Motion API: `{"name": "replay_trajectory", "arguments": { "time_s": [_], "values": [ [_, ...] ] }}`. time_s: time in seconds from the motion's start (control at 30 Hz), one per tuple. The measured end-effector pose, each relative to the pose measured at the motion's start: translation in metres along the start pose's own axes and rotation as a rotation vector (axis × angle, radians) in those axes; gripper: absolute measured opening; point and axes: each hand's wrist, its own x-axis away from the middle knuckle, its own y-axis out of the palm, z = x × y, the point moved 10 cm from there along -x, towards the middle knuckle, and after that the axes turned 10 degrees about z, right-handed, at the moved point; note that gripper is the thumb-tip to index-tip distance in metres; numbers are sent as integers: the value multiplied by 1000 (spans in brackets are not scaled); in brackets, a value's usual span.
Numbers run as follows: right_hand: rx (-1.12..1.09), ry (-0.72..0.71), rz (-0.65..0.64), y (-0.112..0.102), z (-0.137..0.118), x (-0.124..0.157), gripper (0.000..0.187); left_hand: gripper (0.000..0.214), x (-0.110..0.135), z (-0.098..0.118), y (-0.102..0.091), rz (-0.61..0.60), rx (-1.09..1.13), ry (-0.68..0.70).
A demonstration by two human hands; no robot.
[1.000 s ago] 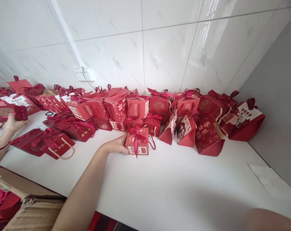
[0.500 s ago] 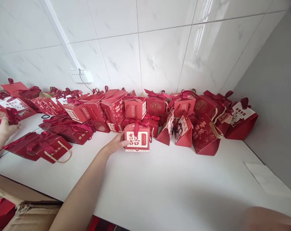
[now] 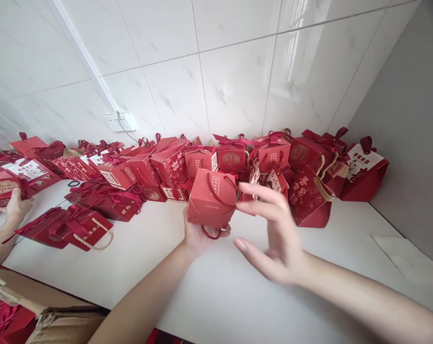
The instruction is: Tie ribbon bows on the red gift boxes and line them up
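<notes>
My left hand (image 3: 198, 236) grips a small red gift box (image 3: 211, 199) from below and holds it lifted above the white table (image 3: 237, 286). The box has a dark red cord handle across its near face. My right hand (image 3: 273, 229) is open, fingers spread, just to the right of the box and almost touching its edge. Behind the box runs a long row of red gift boxes and bags (image 3: 237, 157) with ribbons, set against the tiled wall.
Another person's hand (image 3: 17, 208) at the far left holds a flat red box (image 3: 3, 188). Red bags with rope handles (image 3: 80, 229) lie on the left. A cardboard carton (image 3: 40, 320) sits at the lower left. A white sheet (image 3: 409, 260) lies at the right.
My left hand has lifted the small red box off the table and turned it. My right hand has come up into view beside it.
</notes>
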Motion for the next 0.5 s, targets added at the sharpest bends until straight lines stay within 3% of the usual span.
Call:
{"name": "replay_trajectory", "arguments": {
  "time_s": [0.1, 0.2, 0.4, 0.5],
  "values": [
    [-97, 177, -17, 38, 55, 2, 54, 57, 4, -4, 6, 63, 374, -58],
    [-120, 276, -14, 56, 88, 18, 62, 46, 7, -18, 15, 67, 599, -190],
    [-220, 432, 13, 55, 113, 26, 50, 69, 19, -26, 50, -213, 539, -269],
    [-306, 475, -12, 60, 114, 27, 48, 74, 21, -24, 53, -232, 508, -234]
  ]
}}
